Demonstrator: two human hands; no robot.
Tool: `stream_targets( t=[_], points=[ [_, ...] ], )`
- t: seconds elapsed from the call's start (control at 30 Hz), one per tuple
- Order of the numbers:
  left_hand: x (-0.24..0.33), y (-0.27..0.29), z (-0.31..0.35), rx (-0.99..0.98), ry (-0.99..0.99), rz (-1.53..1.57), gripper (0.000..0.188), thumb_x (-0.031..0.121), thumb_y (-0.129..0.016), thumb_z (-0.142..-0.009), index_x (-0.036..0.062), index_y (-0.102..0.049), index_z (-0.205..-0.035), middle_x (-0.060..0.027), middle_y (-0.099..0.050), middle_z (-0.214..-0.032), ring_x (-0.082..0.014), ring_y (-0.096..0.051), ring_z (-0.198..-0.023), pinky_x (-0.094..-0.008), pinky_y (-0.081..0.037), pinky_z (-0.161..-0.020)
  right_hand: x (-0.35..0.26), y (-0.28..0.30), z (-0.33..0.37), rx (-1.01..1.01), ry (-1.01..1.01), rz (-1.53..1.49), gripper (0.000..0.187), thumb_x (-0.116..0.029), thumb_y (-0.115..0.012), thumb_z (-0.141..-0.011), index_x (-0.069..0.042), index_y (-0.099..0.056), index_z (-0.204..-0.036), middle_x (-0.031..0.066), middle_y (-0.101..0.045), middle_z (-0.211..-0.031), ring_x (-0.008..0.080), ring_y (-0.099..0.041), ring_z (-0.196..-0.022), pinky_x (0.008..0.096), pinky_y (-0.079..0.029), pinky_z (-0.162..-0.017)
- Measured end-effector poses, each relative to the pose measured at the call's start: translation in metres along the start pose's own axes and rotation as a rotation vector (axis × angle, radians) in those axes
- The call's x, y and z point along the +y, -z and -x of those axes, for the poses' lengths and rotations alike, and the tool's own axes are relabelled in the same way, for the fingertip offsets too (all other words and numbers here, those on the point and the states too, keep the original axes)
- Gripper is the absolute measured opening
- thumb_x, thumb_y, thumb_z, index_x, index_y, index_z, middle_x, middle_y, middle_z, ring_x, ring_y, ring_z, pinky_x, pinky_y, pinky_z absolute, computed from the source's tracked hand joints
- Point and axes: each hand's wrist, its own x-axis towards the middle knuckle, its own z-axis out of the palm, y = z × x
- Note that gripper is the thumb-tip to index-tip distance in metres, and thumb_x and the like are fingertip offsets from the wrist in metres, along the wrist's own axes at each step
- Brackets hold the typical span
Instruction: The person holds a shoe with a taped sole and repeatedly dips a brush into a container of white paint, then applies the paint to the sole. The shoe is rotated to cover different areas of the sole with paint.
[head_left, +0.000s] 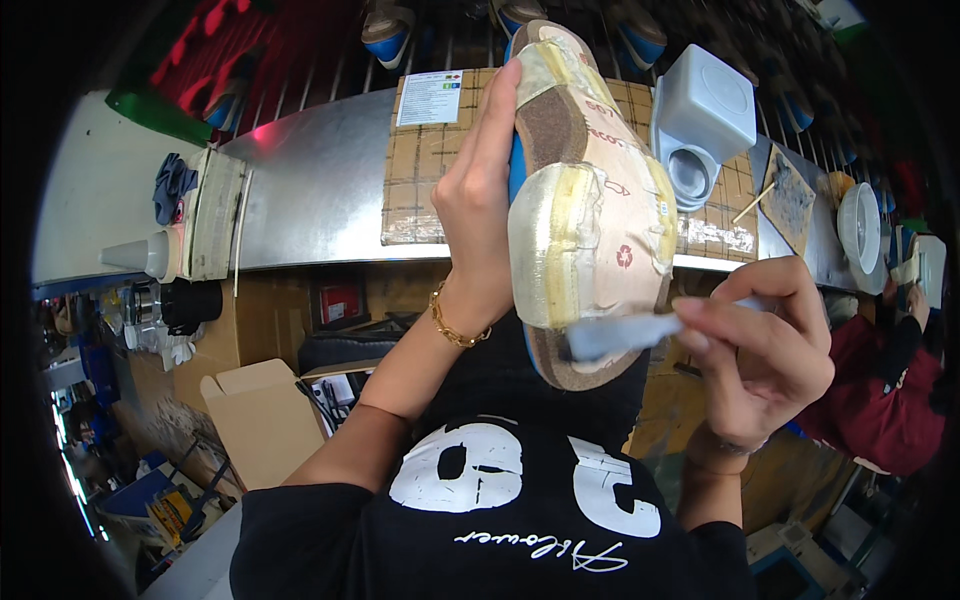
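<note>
My left hand (pixel 482 185) is closed around the left side of an upturned sandal (pixel 610 225) on a blue last. The sole side faces me: a pale insole board with printed marks, folded-over cream strap edges and brown cork-like patches. In my right hand (pixel 768 345), a pale brush (pixel 625 333) is pinched between thumb and fingers. Motion smears it. Its tip lies over the brown near end of the sole; whether it touches I cannot tell.
Beyond the sandal, a cardboard sheet (pixel 415 185) covers part of the metal bench (pixel 310 190), with a white plastic pot (pixel 705 100) on it. A clear bowl (pixel 860 225) stands farther right. Other lasted shoes (pixel 386 40) sit on the far rack. A person in maroon (pixel 875 400) is at right.
</note>
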Motion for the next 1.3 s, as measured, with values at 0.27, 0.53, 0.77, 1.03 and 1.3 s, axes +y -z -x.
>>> stream_targets(
  t=[0.27, 0.53, 0.77, 1.03, 1.3],
  points=[
    [-0.013, 0.001, 0.004, -0.020, 0.056, -0.072, 0.072, 0.019, -0.081, -0.077, -0.0004, -0.053, -0.140, -0.0156, -0.070, -0.119, -0.0187, -0.073, -0.091, -0.0294, -0.058, -0.077, 0.000, 0.001, 0.007, -0.111, 0.260, 0.063, 0.039, -0.005, -0.081, -0.051, -0.024, -0.082, -0.085, 0.0012, -0.060, -0.084, 0.0151, -0.054, -0.073, 0.0301, -0.040, -0.069],
    [-0.018, 0.004, 0.009, -0.187, 0.317, 0.325, 0.069, 0.018, -0.074, -0.084, 0.0040, -0.048, -0.146, -0.0191, -0.066, -0.115, -0.0211, -0.069, -0.091, -0.0323, -0.056, -0.076, 0.008, -0.005, 0.001, -0.102, 0.267, -0.029, 0.036, -0.007, -0.079, -0.052, -0.025, -0.083, -0.083, -0.0016, -0.058, -0.081, 0.0133, -0.053, -0.072, 0.0281, -0.038, -0.067],
    [-0.016, 0.001, 0.010, -0.258, 0.359, 0.521, 0.068, 0.021, -0.072, -0.086, 0.0048, -0.046, -0.146, -0.0157, -0.067, -0.119, -0.0176, -0.070, -0.094, -0.0279, -0.058, -0.076, 0.020, -0.009, -0.004, -0.052, 0.209, -0.157, 0.034, -0.009, -0.084, -0.054, -0.023, -0.083, -0.085, 0.0004, -0.060, -0.081, 0.0131, -0.051, -0.069, 0.0253, -0.038, -0.062],
    [-0.022, -0.008, 0.008, -0.207, 0.473, 0.602, 0.067, 0.019, -0.077, -0.081, 0.0078, -0.054, -0.142, -0.0115, -0.074, -0.111, -0.0155, -0.074, -0.083, -0.0277, -0.060, -0.069, 0.034, -0.008, -0.006, -0.081, 0.128, -0.213, 0.029, -0.008, -0.086, -0.057, -0.020, -0.083, -0.084, 0.0006, -0.060, -0.080, 0.0119, -0.055, -0.070, 0.0239, -0.039, -0.060],
    [-0.006, 0.010, 0.001, -0.269, 0.604, 0.641, 0.066, 0.019, -0.076, -0.084, 0.0081, -0.052, -0.144, -0.0141, -0.069, -0.122, -0.0143, -0.072, -0.096, -0.0257, -0.060, -0.079, 0.040, -0.001, -0.004, -0.165, 0.040, -0.318, 0.028, -0.001, -0.085, -0.061, -0.015, -0.083, -0.085, 0.0010, -0.060, -0.083, 0.0099, -0.055, -0.068, 0.0207, -0.039, -0.058]
  ],
)
